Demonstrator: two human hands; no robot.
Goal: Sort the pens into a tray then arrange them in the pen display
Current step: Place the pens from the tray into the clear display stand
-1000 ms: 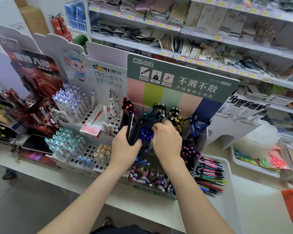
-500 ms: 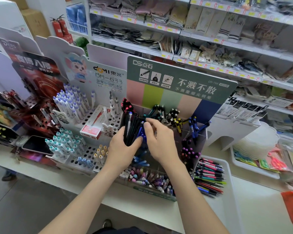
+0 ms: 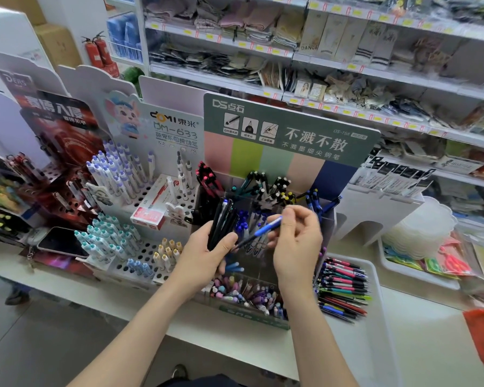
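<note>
While L hand (image 3: 204, 252) grips pens (image 3: 222, 222), R hand (image 3: 296, 241) pinches blue pen (image 3: 266, 226) (tray (image 3: 380, 317) right, phone (image 3: 62, 243) left).

There's the blue pen (image 3: 266, 227), dark toward its tip, beside a fistful of black pens (image 3: 221, 223). The header card (image 3: 291, 127): grey-green band, white lettering, then pink, lime, mint, peach and navy stripes. Left, purple-capped pens (image 3: 118, 169) in white; nearer, teal-capped pens (image 3: 104, 241). Right, white tray (image 3: 355, 347), multicoloured loose pens (image 3: 344, 289).

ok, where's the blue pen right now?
Head view, centre: the blue pen is pinched in the right hand, slanting down-left toward the bundle of dark pens in the left hand, in front of the pen display.
</note>
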